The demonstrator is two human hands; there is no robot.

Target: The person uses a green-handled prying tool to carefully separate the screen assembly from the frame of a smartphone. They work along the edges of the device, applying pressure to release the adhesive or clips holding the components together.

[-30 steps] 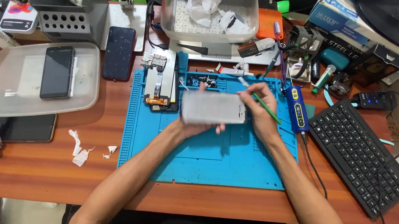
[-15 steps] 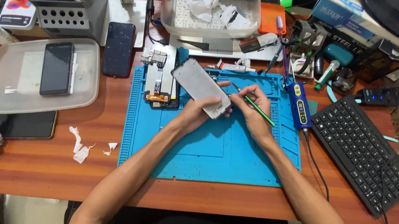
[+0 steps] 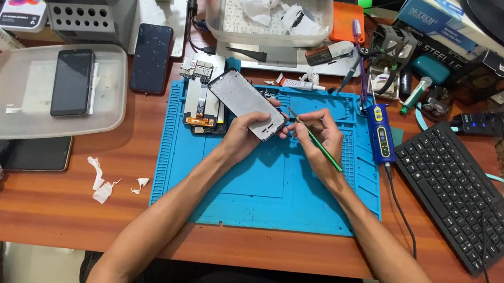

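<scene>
The wooden desk [image 3: 60, 200] carries everything, and my landmark is the blue work mat [image 3: 258, 188] spread across its middle. To the right of the mat lies a black keyboard [image 3: 462, 191]; to its left sits a clear plastic tray [image 3: 5, 120] with a dark phone [image 3: 72, 82] inside. Beyond the mat's far edge stands a clear tub [image 3: 269, 22] of crumpled white paper. Over the mat's far half, my left hand [image 3: 240, 138] is closed around the lower end of a grey phone frame [image 3: 247, 103], holding it tilted above the mat. Just right of it, my right hand [image 3: 321, 138] pinches a thin green tool [image 3: 322, 153] narrowly between its fingers, the tip resting at the frame's lower right edge. Another opened phone [image 3: 202, 98] lies on the mat's far left corner.
</scene>
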